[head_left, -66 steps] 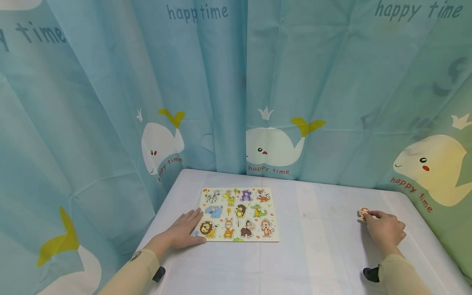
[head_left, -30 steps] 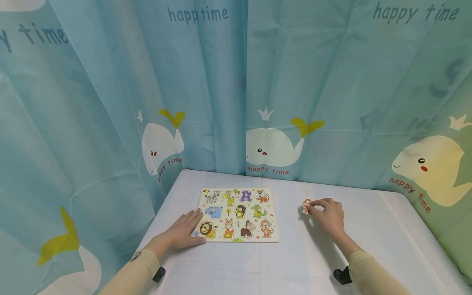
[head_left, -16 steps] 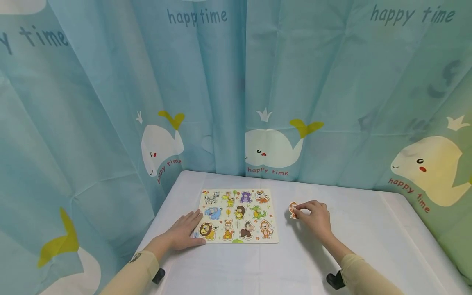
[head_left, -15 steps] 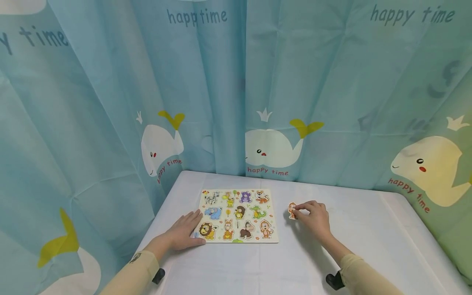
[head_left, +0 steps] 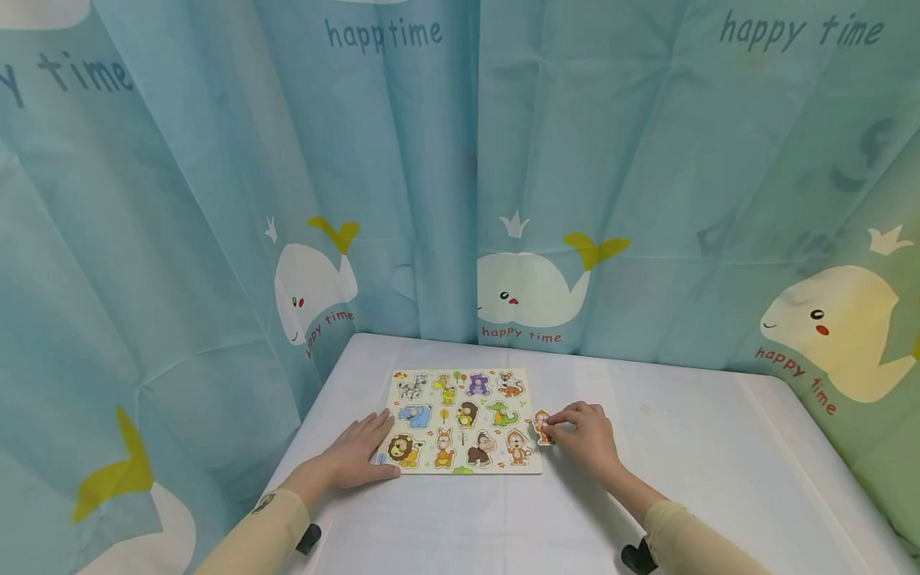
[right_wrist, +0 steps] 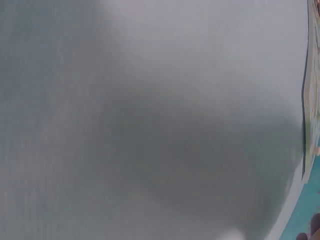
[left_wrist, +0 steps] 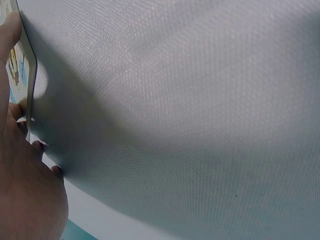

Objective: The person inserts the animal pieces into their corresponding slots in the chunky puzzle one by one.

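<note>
A cream puzzle board (head_left: 431, 432) printed with cartoon animals lies on the white table, left of centre. My left hand (head_left: 352, 453) rests flat at its left edge, fingers straight and thumb at the lower left corner; the left wrist view shows this hand (left_wrist: 30, 185) at the board's edge (left_wrist: 33, 85). My right hand (head_left: 589, 442) pinches a small orange monkey puzzle piece (head_left: 541, 430) between thumb and fingers. That piece overlaps the board's right edge in the head view, beside the monkey picture (head_left: 517, 448). Only fingertips (right_wrist: 315, 224) of the right hand show in its wrist view.
The white table (head_left: 690, 463) extends to the right and front of the board. A blue curtain (head_left: 402, 160) with whale prints hangs along the table's back and sides. Black wrist mounts (head_left: 638, 557) stick out near both sleeves.
My right hand has carried the monkey piece from the table's right side leftward to the board's right edge. The left hand and the board have stayed in place.
</note>
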Available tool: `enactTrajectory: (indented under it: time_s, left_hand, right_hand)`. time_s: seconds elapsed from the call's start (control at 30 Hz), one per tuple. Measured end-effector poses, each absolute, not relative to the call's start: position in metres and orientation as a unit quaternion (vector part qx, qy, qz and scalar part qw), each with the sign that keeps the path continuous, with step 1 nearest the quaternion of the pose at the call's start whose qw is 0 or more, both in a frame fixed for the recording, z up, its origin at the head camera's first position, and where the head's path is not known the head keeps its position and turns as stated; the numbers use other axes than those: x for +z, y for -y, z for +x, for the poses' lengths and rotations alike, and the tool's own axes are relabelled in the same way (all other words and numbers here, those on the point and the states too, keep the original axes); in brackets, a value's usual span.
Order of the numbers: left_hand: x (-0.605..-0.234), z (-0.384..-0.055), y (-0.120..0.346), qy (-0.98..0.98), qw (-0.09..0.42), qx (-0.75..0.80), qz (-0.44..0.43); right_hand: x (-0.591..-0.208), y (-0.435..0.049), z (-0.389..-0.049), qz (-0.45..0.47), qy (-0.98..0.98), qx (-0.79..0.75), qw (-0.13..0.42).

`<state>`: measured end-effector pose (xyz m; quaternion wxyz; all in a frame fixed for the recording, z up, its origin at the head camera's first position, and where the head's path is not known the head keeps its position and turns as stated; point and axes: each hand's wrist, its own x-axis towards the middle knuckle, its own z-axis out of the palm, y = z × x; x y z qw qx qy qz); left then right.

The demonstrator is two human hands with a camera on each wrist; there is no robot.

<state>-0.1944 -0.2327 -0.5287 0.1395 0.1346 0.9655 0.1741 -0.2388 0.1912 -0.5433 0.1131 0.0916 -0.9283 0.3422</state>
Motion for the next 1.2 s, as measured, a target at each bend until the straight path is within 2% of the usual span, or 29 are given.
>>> enactTrajectory:
  time_s: [0.3, 1.2]
  left_hand:
    - [-0.530, -0.195, 0.233, -0.965, 0.139, 0.176, 0.135]
    - [-0.531, -0.196, 0.233, -0.967, 0.143, 0.170, 0.126]
  right_hand:
    - [-0.544, -0.174, -0.235, 0.100, 0.930, 0.346, 0.074]
    - [-0.554, -0.158, -0.227, 0.135, 0.936, 0.315, 0.080]
